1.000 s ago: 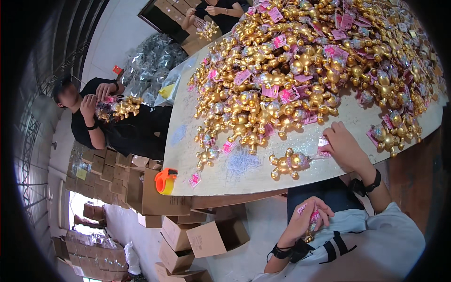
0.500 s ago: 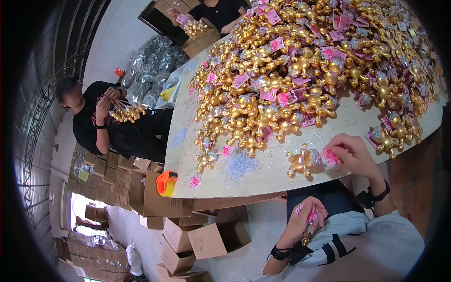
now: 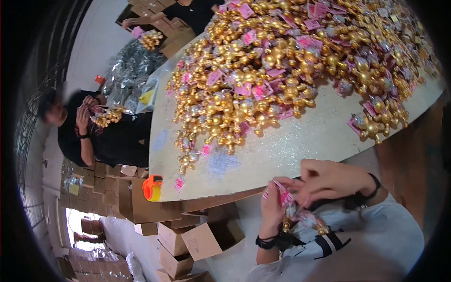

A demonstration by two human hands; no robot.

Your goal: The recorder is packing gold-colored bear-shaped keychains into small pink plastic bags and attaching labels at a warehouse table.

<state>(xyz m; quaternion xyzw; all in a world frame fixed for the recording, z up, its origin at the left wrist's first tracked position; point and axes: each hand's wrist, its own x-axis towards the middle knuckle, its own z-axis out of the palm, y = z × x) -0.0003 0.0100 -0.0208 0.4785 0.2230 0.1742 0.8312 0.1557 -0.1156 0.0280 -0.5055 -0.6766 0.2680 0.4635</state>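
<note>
Close to my body, off the table's front edge, my two hands meet. My left hand (image 3: 271,207) is closed round pink printed tags (image 3: 284,196), its thumb pressed up against them. Beneath hang small gold figurines (image 3: 321,227) in clear wrap, partly hidden. Fingers bent, my right hand (image 3: 324,182) pinches at the same bunch from the right; its fingertips hide the exact grip. A big heap of similar gold figurines (image 3: 263,94) with pink tags covers much of the pale table (image 3: 263,162). A smaller cluster (image 3: 376,124) lies near its right edge.
Pale loose strings (image 3: 223,161) lie before the heap. An orange and yellow tape dispenser (image 3: 152,188) sits at the left corner. Cardboard boxes (image 3: 203,240) stand on the floor. A person (image 3: 77,122) at left and another (image 3: 188,14) at the far side hold gold figurines.
My right hand has left the table with the gold figurine that lay at its front edge and joined my left hand. The whole view has shifted slightly.
</note>
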